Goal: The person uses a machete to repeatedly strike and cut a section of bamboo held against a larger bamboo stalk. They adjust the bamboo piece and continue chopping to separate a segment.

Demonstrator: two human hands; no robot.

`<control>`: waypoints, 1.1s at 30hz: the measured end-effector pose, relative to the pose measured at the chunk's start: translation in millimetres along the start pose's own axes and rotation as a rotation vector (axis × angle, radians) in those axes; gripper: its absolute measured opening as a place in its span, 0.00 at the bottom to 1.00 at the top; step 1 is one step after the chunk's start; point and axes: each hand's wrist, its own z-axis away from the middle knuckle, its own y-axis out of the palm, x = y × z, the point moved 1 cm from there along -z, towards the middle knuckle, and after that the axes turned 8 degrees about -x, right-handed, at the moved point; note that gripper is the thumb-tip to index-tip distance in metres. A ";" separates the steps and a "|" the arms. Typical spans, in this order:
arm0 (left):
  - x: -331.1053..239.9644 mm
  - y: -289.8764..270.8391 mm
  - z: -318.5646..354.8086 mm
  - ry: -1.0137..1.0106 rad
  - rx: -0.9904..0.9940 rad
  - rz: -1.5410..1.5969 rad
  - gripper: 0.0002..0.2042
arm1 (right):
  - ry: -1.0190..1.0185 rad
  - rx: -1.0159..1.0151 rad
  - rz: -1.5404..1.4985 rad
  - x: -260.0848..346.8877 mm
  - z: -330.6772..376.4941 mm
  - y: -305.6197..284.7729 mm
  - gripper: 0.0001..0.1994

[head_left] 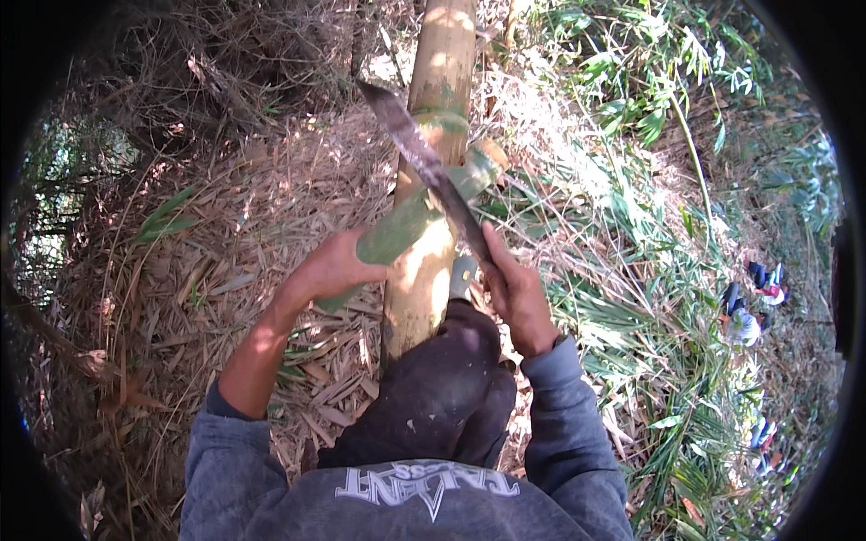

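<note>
L hand (334, 266) is clamped round the near end of a green, round bamboo length (401, 224), thumb on the side toward the R hand, other fingers mostly hidden underneath. From that grip the green length slants up & away to its tan, pared-looking far end, crossing over a thick, yellowish bamboo pole (417, 284). Prob. laid across so the pole can take some wt. & the hand only has to steady one end.

R hand (521, 296) is closed on the butt of a long, dark, slightly curved metal blade (413, 149); handle itself can't be seen w/ the fist round it. Blade runs fwd & left from the fist, over the green length, tip well beyond L hand. Can't tell if it's touching. Hands are apart, prob. to keep L fingers clear of the edge.

Dark-trousered leg (446, 361) is betw. & just below both hands, right by the pole, maybe bracing it. Dry tan leaf litter (225, 270) outside L hand; long green leaves (591, 311) beyond R.
</note>
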 end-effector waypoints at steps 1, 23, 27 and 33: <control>-1.3 -1.9 -0.7 0.001 0.010 0.016 0.34 | 0.095 0.040 -0.073 3.8 -4.1 -1.4 0.32; 9.4 -2.2 -3.4 -0.003 0.041 0.077 0.32 | -0.341 -0.103 0.344 30.1 17.4 11.5 0.39; -2.8 -1.5 -2.7 0.007 0.026 0.071 0.31 | -0.238 0.045 0.472 -0.1 22.8 13.5 0.38; 4.5 -1.0 -2.3 0.014 0.032 0.061 0.32 | -0.269 -0.066 0.307 22.2 19.1 11.3 0.41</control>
